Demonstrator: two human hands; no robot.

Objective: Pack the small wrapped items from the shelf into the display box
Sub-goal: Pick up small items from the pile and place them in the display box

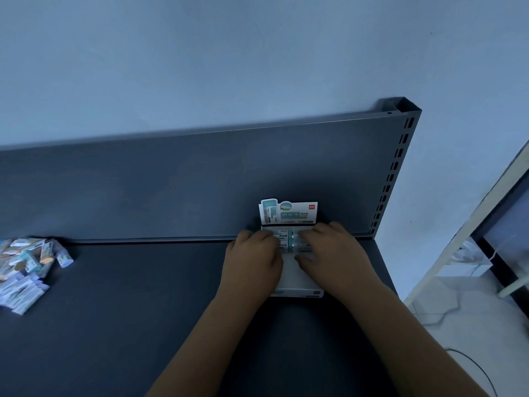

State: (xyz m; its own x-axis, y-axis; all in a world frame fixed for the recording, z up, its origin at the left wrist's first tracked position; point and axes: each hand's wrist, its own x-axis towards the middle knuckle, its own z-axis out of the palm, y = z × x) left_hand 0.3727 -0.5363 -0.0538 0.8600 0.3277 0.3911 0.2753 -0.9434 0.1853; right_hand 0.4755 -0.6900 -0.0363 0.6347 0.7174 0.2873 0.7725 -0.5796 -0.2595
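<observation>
Both hands in the display box

Now the left hand [253,260] and right hand [333,253] lie flat, fingers loosely spread, on wrapped items [289,242] inside the display box [297,285] against the shelf [143,310] back panel. Loose items [25,267] lie far left.

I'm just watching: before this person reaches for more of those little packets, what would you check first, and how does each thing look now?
1. Display box sits flat on the shelf: ok.
2. Packets in the box lined up in rows: ok at the back; partly hidden under the hands.
3. Space left in the box: ok, the front part looks bare.
4. Left hand free to reach: cannot tell; it lies on the packets.
5. Right hand free: cannot tell, same reason.
6. More packets waiting: ok, a loose pile lies far left on the shelf.
</observation>
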